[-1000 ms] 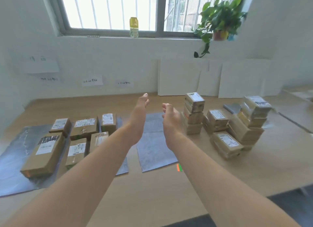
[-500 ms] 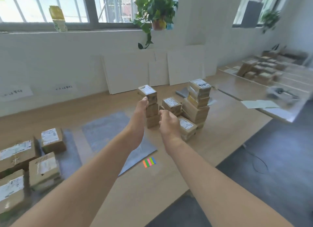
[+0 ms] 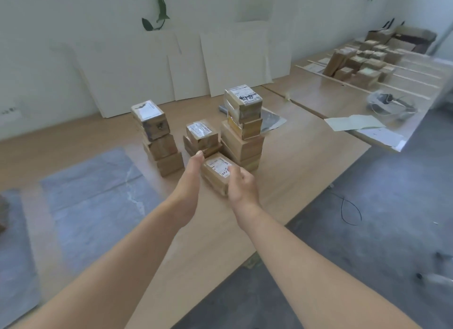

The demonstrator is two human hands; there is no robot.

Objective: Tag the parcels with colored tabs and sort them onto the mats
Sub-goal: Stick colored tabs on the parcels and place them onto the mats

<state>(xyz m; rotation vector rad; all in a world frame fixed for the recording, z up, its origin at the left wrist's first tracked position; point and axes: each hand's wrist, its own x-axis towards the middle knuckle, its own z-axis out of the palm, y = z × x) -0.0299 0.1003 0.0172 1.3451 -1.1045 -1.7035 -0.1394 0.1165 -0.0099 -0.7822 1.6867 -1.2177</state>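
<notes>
Front parcel (image 3: 215,173): small brown carton, white label up, lying on the wooden table (image 3: 301,166) at the near foot of the parcel cluster.

Right hand (image 3: 242,185): fingers curled over the carton's near right end, thumb at the label edge. It is grasping the carton.

Left hand (image 3: 192,174): fingers straight, palm flat along the carton's left side. It is unclenched and holds nothing. Cannot tell whether it touches the carton or sits just clear of it.

Positions relative to the front parcel:
- short stack (image 3: 201,137): directly behind.
- tall stack (image 3: 244,130): behind and to the right, just beside.
- three-carton stack (image 3: 158,138): behind and to the left, apart.
- grey mat (image 3: 98,189): to the left, flat on the table.
- second grey mat (image 3: 14,243): further left, at the frame edge.
- white boards (image 3: 220,63): well behind, leaning on the wall.
- neighbouring table (image 3: 343,95): far right and behind, carrying more cartons (image 3: 362,66), which are blurred.
</notes>
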